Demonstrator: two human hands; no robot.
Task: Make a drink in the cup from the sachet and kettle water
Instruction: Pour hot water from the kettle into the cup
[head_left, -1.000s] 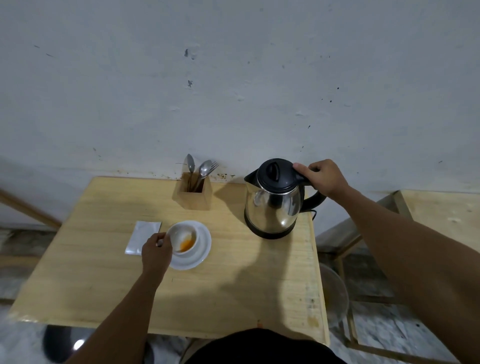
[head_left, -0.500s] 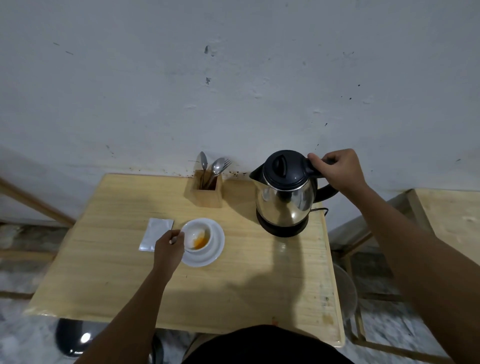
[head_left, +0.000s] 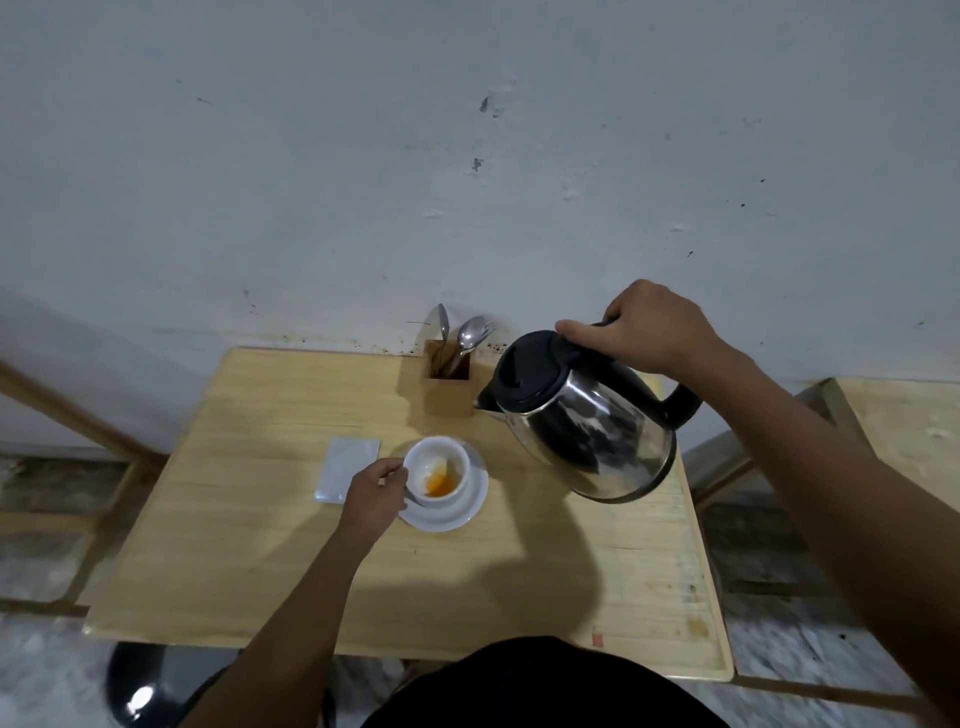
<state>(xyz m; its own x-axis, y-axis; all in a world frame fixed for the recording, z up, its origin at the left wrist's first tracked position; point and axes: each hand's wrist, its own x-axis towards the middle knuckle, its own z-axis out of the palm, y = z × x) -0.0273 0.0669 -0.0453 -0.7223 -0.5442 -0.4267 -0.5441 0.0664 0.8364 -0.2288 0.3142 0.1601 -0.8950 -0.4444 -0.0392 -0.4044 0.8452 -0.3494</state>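
Note:
A white cup (head_left: 437, 470) with orange powder in its bottom stands on a white saucer (head_left: 470, 506) on the wooden table (head_left: 260, 545). My left hand (head_left: 375, 497) grips the cup's handle at its left side. My right hand (head_left: 649, 327) is closed on the black handle of the steel kettle (head_left: 587, 421), which hangs in the air tilted to the left, its spout above and to the right of the cup. No water is visibly flowing. A silver sachet (head_left: 343, 467) lies flat just left of the cup.
A wooden holder (head_left: 448, 382) with spoons and a fork stands at the table's back edge by the wall. A second wooden surface (head_left: 904, 431) sits to the right. A dark round stool (head_left: 135, 686) shows below the table's front left corner.
The kettle has been lifted off the table, carried left toward the cup and tipped spout-down. My left hand stays on the cup.

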